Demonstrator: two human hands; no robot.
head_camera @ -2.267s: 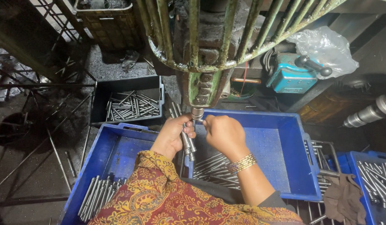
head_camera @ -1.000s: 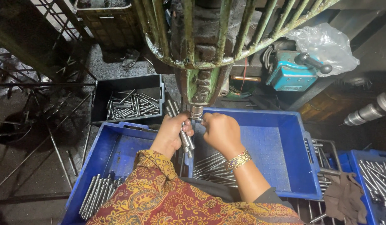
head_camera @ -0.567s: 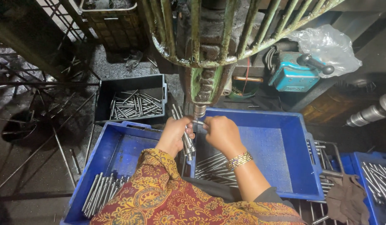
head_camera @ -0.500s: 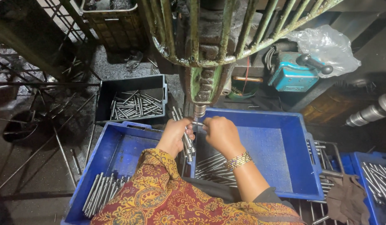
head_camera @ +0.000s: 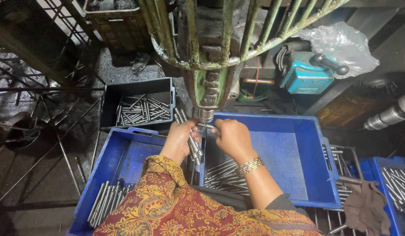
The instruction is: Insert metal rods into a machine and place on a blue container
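Both hands at the press nose, feeding pins w/ a bundle in reserve.

Our left hand is clenched round a bundle of steel pins; right hand pinches one pin just under the press spindle. Risk as we judge it: fingertips sit v. close to the spindle, so a stroke could nip them; loose bundle could also slip & scatter. Nearest, left blue crate holds finished-looking pins at its near end; centre blue crate has a small pile by the wrist. Right blue crate has more. Farther off, black bin is approx. half full of pins.
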